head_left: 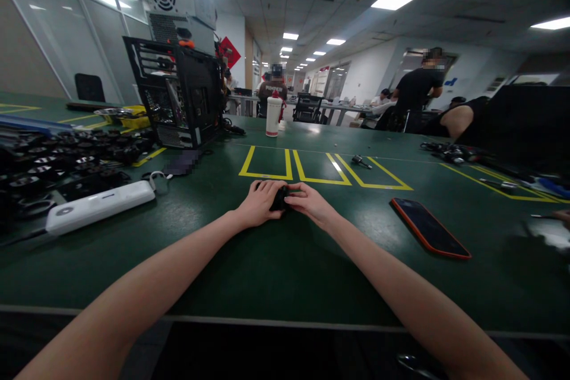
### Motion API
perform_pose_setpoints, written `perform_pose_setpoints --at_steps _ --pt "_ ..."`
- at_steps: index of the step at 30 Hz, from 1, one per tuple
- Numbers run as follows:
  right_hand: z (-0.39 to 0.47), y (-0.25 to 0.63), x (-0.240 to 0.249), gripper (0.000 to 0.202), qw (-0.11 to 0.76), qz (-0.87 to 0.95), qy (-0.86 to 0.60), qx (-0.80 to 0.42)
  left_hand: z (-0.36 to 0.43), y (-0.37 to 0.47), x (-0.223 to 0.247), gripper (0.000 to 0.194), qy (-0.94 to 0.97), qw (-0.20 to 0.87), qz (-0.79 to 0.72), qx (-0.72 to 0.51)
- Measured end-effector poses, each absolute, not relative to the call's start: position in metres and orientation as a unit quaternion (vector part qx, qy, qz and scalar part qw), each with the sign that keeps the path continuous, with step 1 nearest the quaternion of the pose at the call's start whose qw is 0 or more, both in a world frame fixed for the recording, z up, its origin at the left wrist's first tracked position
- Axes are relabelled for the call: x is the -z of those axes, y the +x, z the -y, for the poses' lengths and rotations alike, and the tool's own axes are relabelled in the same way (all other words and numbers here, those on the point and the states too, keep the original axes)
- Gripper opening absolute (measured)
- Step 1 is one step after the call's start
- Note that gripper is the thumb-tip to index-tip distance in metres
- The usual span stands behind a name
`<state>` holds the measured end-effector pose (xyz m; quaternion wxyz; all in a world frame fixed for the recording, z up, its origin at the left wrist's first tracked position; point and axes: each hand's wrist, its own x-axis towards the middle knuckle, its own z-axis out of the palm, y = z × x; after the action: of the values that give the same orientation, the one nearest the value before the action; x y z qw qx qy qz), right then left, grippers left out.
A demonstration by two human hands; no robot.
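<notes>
My left hand is wrapped over a small dark object at the middle of the green table. Most of that object is hidden by the fingers, so its kind cannot be told. From the other side, my right hand meets it with thumb and fingertips closed on its right edge. Both forearms reach in from the table's front edge. Just beyond the hands, yellow tape outlines mark the tabletop, and a small dark metallic part lies at the right-hand outline.
An orange-edged phone lies right. Left are a white power strip, a heap of black parts and an open computer case with power supplies on top. A white bottle stands behind; people work farther back and at right.
</notes>
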<state>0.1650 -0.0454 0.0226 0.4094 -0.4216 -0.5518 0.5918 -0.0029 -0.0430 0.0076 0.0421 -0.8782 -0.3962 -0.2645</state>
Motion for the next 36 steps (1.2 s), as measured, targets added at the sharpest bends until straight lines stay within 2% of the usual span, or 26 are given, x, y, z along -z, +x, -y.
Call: perform_pose_setpoints --at_steps 3,9,13,18,24,29,36 --pt "0.047 0.167 -0.022 0.04 0.409 0.567 -0.411 -0.585 0.043 -0.003 -0.008 0.059 -0.878 0.044 0.396 0.265" --pt "0.044 0.162 -0.02 0.022 0.46 0.561 -0.411 -0.552 0.042 -0.002 -0.007 0.059 -0.877 0.049 0.397 0.267" --pt "0.04 0.162 -0.018 0.029 0.462 0.532 -0.421 -0.571 0.042 -0.002 -0.006 0.058 -0.877 0.049 0.397 0.267" --pt "0.039 0.168 -0.012 0.031 0.42 0.538 -0.406 -0.607 0.041 -0.003 -0.005 0.058 -0.877 0.048 0.398 0.264" --pt "0.034 0.172 -0.006 0.036 0.43 0.572 -0.421 -0.557 0.041 -0.003 -0.006 0.058 -0.876 0.039 0.401 0.266" --pt "0.027 0.179 -0.006 0.036 0.462 0.607 -0.484 -0.429 0.032 -0.002 -0.007 0.058 -0.87 -0.01 0.412 0.27" --pt "0.028 0.195 -0.01 0.038 0.408 0.653 -0.517 -0.374 0.003 0.004 -0.007 0.052 -0.846 -0.142 0.454 0.241"
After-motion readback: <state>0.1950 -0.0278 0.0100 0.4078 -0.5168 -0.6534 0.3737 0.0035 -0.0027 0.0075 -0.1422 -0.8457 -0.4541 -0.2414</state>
